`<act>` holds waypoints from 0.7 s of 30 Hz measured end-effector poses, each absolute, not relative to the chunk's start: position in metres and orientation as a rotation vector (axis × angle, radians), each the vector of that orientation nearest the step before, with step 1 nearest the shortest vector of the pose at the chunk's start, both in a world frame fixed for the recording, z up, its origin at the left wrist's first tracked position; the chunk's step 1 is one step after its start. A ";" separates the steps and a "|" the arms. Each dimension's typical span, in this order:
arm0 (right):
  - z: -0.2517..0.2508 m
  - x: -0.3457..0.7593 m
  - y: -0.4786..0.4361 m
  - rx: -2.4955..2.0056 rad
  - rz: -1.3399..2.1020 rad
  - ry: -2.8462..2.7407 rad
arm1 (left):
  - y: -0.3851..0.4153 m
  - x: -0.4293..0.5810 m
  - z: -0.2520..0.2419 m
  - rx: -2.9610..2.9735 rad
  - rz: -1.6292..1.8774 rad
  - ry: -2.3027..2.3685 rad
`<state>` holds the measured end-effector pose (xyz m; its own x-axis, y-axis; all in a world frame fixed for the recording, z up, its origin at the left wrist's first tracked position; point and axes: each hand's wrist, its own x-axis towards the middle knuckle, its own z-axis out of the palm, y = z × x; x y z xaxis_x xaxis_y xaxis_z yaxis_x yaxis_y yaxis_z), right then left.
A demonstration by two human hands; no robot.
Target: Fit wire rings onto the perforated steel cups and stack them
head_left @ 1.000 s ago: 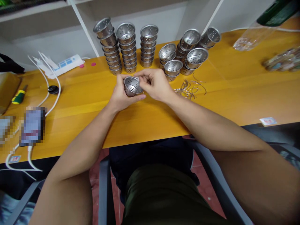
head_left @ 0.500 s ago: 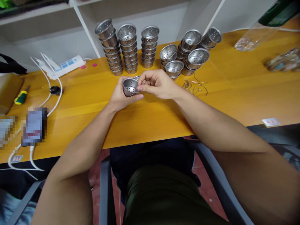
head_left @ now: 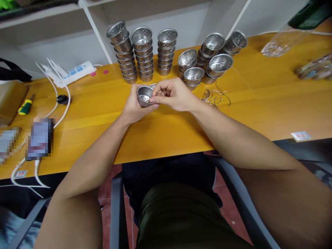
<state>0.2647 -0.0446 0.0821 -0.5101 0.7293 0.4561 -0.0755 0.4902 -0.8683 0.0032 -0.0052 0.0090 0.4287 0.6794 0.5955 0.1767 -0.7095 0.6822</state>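
Note:
A small perforated metal cup (head_left: 144, 94) is tilted with its mouth toward me, and my left hand (head_left: 135, 108) is closed around its left side and underside. At the cup's right rim, my right hand (head_left: 172, 93) has its thumb and fingers pinched together, overlapping the edge. Whatever is between those fingertips is too small or hidden to make out. Part of another metal rim (head_left: 153, 85) shows just behind the cup, mostly covered by my right fingers. Several thin curved wire pieces (head_left: 216, 98) lie loose on the table, right of my right hand.
Tall stacks of perforated cups (head_left: 126, 65) stand behind my hands, with shorter, uneven cup stacks (head_left: 193, 74) to their right. A power strip (head_left: 77, 73), a screwdriver (head_left: 25, 107) and a cabled phone (head_left: 39, 138) lie left. A clear plastic bottle (head_left: 276, 46) lies at right.
The view has shifted slightly. My right thumb has moved a little further in over the cup's rim, while my left hand keeps its hold on the cup.

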 end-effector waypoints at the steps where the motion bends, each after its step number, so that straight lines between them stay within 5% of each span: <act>1: 0.082 0.266 -0.044 -0.553 1.115 -1.854 | -0.006 0.004 0.009 2.162 1.231 0.736; 11: 0.075 0.277 -0.047 -0.816 0.553 -1.987 | 0.008 -0.001 0.012 2.148 1.320 0.918; 21: 0.066 0.277 -0.043 -0.692 0.416 -2.083 | 0.013 0.000 0.013 2.119 1.392 0.831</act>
